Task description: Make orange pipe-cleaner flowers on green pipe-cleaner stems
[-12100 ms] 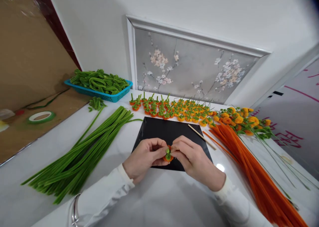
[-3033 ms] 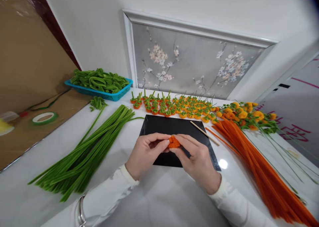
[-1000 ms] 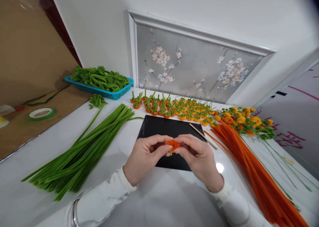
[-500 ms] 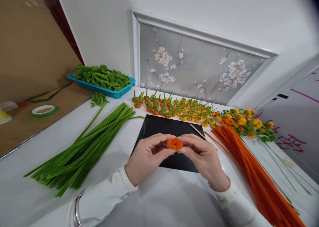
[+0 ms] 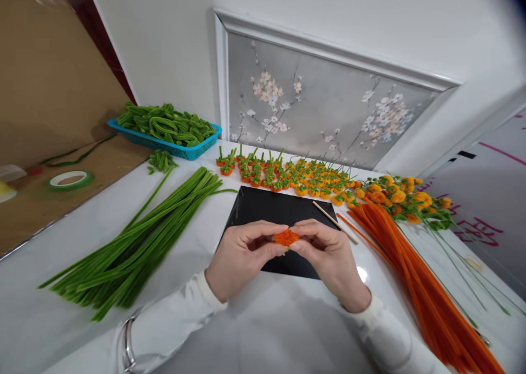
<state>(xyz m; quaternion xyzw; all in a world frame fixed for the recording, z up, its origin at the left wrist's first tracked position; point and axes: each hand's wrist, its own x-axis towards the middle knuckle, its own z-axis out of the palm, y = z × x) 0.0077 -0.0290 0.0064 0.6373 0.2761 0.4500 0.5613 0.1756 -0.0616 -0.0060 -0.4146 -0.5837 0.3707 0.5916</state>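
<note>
A small orange pipe-cleaner flower head (image 5: 286, 237) is pinched between both hands, its ribbed round face turned up toward me. My left hand (image 5: 242, 253) grips its left edge with thumb and fingers. On the other edge, my right hand (image 5: 329, 256) closes on it the same way. Its underside is hidden. Beneath the hands lies a black mat (image 5: 269, 204), with a thin wooden stick (image 5: 335, 222) across its right edge. Behind the mat stand rows of finished-looking orange and yellow heads (image 5: 314, 177) with green stems pointing up.
Green pipe cleaners (image 5: 139, 242) lie bundled at left, orange pipe cleaners (image 5: 411, 275) at right. A blue basket (image 5: 184, 152) holds green coils at the back left, near short green pieces (image 5: 161, 161). Green tape (image 5: 71, 180) rests on the cardboard. Stemmed yellow flowers (image 5: 398, 196) lie at back right.
Twelve seconds ago the green-centred side of an orange flower head faced me; now a plain orange face shows. In the last second it has been tilted and turned between the fingers.
</note>
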